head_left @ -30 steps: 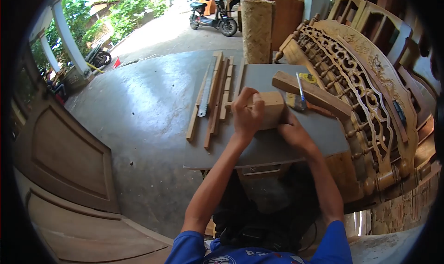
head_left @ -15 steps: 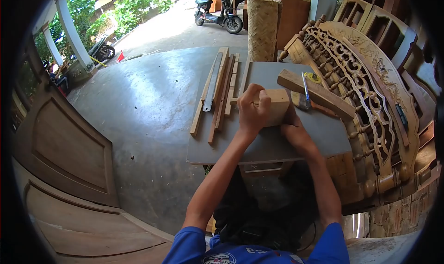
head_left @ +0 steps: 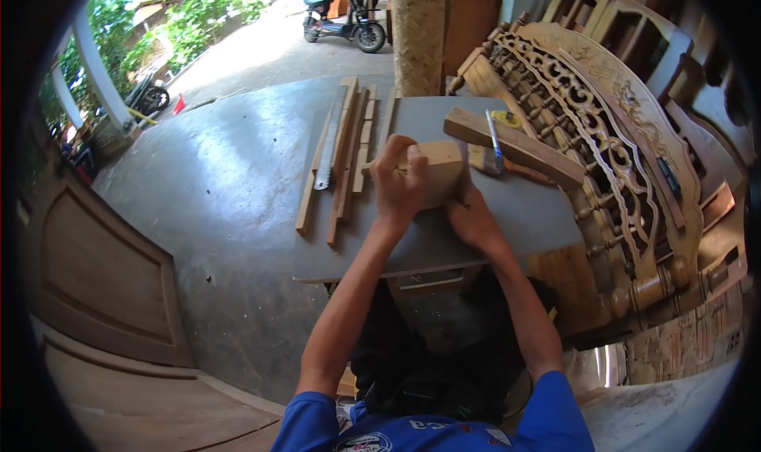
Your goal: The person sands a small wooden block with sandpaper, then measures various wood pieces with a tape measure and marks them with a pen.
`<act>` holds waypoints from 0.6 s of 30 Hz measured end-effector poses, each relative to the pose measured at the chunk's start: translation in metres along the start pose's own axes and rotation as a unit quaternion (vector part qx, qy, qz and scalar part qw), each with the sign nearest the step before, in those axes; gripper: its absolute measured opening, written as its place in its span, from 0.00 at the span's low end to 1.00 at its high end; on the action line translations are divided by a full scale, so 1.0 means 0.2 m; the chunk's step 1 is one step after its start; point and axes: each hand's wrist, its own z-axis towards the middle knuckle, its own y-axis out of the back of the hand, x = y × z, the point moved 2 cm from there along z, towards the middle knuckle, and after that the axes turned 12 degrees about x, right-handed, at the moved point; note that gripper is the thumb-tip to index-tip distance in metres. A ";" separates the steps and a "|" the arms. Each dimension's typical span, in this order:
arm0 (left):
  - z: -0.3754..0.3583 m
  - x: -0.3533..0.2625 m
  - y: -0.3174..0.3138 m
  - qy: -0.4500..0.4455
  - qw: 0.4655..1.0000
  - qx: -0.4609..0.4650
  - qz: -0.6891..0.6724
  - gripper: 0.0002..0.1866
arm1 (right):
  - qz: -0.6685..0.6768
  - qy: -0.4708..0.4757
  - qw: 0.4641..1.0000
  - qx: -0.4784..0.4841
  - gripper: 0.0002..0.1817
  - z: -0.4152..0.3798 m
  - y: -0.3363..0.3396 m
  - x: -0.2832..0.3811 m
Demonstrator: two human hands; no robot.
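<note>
A block-shaped wooden piece (head_left: 441, 171) is held up over the grey tabletop (head_left: 380, 250). My left hand (head_left: 398, 179) is closed round its left part, with the thumb over the top. At the block's lower right, my right hand (head_left: 473, 218) is closed against it; its fingers are partly hidden behind the wood. Just right of the block lies a brush (head_left: 485, 160). Beyond it are a thick wooden bar (head_left: 515, 146), a blue and white pen (head_left: 493, 133) and a yellow tape measure (head_left: 506, 119).
Several wooden strips (head_left: 344, 167) and a metal saw blade (head_left: 326, 159) lie on the table's left side. A carved wooden headboard (head_left: 587, 127) stands close on the right. Wooden panels (head_left: 103, 254) are at the left. A motorbike (head_left: 345, 24) and a person are far ahead.
The view has shifted, so the table and its things appear further left. Both hands still hold the block, which looks slightly turned, and more of the brush shows.
</note>
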 end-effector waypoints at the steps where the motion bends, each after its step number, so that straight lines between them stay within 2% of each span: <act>1: 0.00 0.00 0.00 -0.007 1.000 0.008 0.001 0.07 | 0.031 -0.045 0.998 0.035 0.42 0.00 0.01 0.00; 3: 0.02 0.01 0.00 -0.020 1.000 0.010 -0.005 0.07 | 0.028 -0.017 0.999 0.020 0.42 -0.02 0.09 0.08; 6: 0.01 0.00 -0.01 -0.007 1.000 0.006 -0.014 0.08 | -0.041 0.069 0.994 -0.070 0.43 -0.02 0.06 0.12; 9: 0.00 0.00 -0.02 0.011 1.000 0.015 -0.014 0.08 | -0.013 -0.093 0.996 0.000 0.42 -0.02 0.02 0.10; 12: 0.02 0.01 0.00 -0.007 1.000 -0.005 -0.003 0.08 | -0.032 0.051 0.996 -0.070 0.44 0.00 0.06 0.13; 13: 0.01 0.02 -0.02 -0.011 1.000 -0.004 0.003 0.08 | -0.034 -0.024 0.997 -0.061 0.44 0.00 0.01 0.10; 14: 0.00 0.02 -0.01 -0.017 1.000 -0.005 0.013 0.08 | -0.022 -0.025 0.999 -0.038 0.44 0.00 0.00 0.04; 15: 0.00 0.02 -0.01 -0.024 1.000 0.001 0.019 0.08 | -0.009 -0.021 1.000 -0.013 0.43 0.00 0.02 -0.01; 17: 0.02 0.02 0.02 -0.024 1.000 -0.002 0.017 0.08 | 0.031 0.066 0.997 -0.027 0.42 0.02 0.07 0.04; 18: 0.02 0.02 0.02 -0.011 1.000 -0.001 0.003 0.08 | 0.065 0.052 0.996 -0.022 0.42 0.03 0.06 0.09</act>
